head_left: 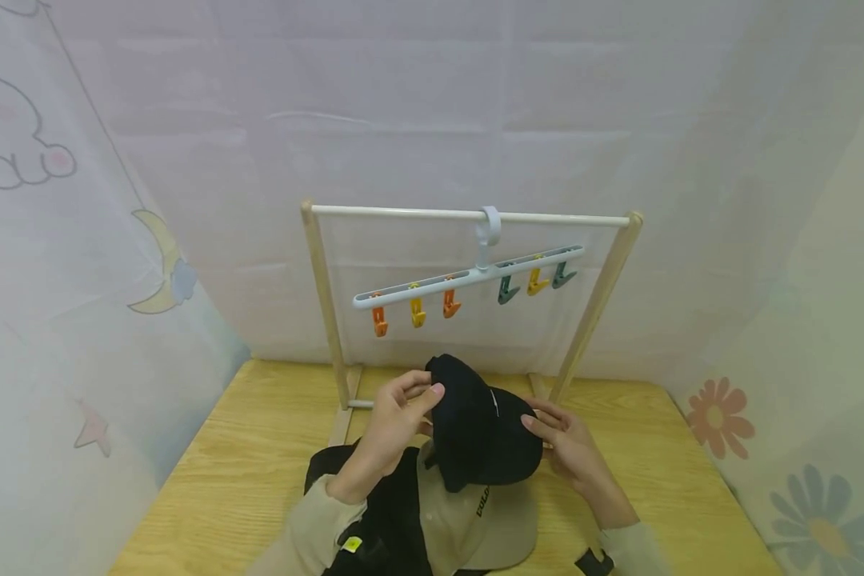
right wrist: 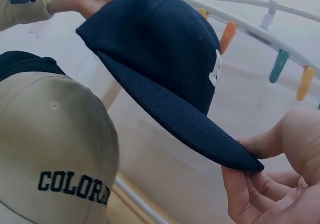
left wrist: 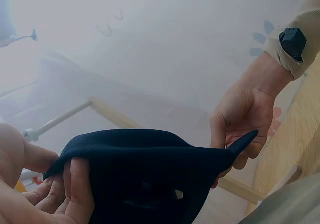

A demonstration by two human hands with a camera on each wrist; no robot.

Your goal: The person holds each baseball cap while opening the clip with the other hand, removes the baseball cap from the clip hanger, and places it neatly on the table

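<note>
Both hands hold a navy cap (head_left: 478, 432) above the table (head_left: 259, 448), below the clip hanger (head_left: 468, 280). Left hand (head_left: 392, 432) pinches its back; right hand (head_left: 572, 448) pinches the brim. These light fingertip holds could probably slip, dropping it onto the beige cap (head_left: 468, 520).

A dark cap (left wrist: 145, 174) is held up between two hands: the left hand (left wrist: 50, 194) grips its near edge, the right hand (left wrist: 240, 121) pinches its far tip, a wooden rail (left wrist: 115, 115) behind the cap.
</note>
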